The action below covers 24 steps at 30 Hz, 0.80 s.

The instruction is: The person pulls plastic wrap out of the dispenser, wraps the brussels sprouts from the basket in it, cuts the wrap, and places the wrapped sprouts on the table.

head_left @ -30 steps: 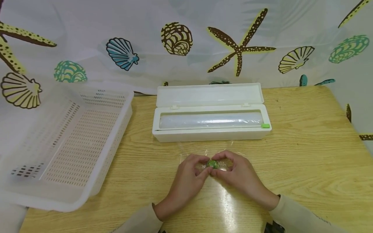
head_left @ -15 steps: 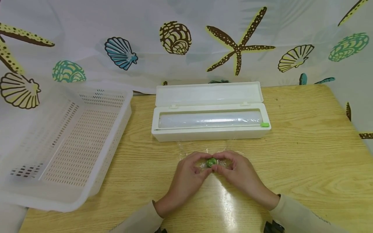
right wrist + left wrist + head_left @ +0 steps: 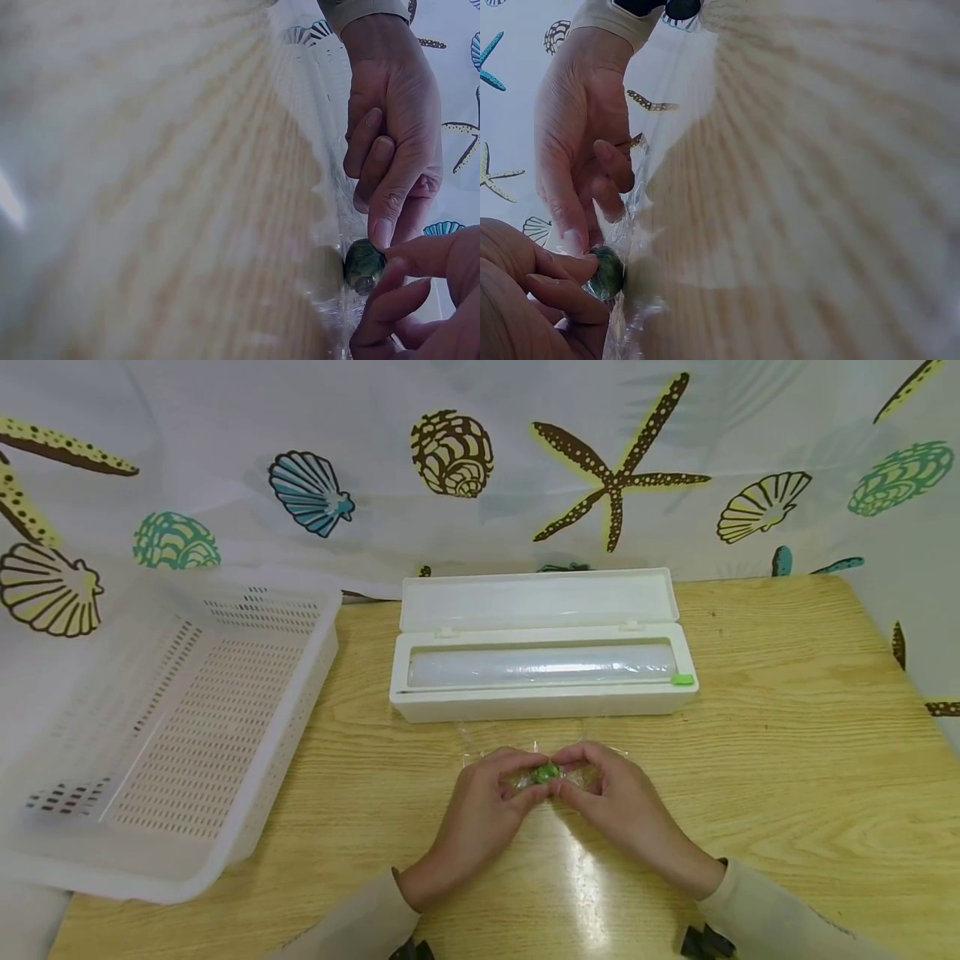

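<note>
Beyond a beige right sleeve (image 3: 776,910), its lettering (image 3: 836,931) unreadable, left hand (image 3: 487,806) and right hand (image 3: 632,802) pinch a small, round green ball (image 3: 547,772).
The right thumb (image 3: 574,798) lies farther off than one second ago; wrist views reveal the ball's underside beside crumpled, clear plastic film (image 3: 622,330); only the head view shows the pale roll (image 3: 543,666) in the lidded white plastic box (image 3: 543,704) beyond.

1. A small, rounded green piece (image 3: 547,772) with a shiny surface sits between the left hand (image 3: 483,802) and the right hand (image 3: 618,793), pinched by the fingertips of both
2. Clear film (image 3: 628,330), thin and glossy, lies creased and bunched close about the green piece
</note>
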### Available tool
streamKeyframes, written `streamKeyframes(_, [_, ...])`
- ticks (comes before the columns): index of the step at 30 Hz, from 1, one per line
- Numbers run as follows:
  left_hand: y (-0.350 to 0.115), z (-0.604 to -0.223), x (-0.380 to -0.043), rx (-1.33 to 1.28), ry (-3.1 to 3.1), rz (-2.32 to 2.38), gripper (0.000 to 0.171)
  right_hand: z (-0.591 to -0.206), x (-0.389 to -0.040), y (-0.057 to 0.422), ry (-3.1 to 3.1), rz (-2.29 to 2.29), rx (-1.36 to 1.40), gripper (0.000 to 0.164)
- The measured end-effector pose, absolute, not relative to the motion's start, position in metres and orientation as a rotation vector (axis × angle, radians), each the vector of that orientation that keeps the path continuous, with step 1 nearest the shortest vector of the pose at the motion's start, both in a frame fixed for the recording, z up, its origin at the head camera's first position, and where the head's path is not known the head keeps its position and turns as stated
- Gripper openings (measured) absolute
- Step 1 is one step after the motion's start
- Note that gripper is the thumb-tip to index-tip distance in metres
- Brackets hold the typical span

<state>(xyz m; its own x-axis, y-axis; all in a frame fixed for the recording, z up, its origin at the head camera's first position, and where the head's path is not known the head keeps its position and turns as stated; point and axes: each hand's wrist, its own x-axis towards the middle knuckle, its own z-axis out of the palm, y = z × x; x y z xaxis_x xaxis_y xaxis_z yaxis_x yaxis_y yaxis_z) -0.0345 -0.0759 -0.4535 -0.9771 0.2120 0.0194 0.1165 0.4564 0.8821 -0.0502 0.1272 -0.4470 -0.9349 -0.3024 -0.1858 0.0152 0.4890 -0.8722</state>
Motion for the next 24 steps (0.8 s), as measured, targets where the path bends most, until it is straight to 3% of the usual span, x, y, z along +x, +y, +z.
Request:
streamKeyframes(12, [-0.0735, -0.4514, -0.0393, 0.245, 2.624, 1.501, 0.029, -0.4498, -0.0513, 0.1245, 2.474, -1.451, -0.302, 0.041])
streamKeyframes(24, [-0.0767, -0.4557, -0.0357, 0.315, 2.641, 1.394, 0.028, -0.4489, -0.0528, 0.1251, 2.431, -1.41, -0.283, 0.034])
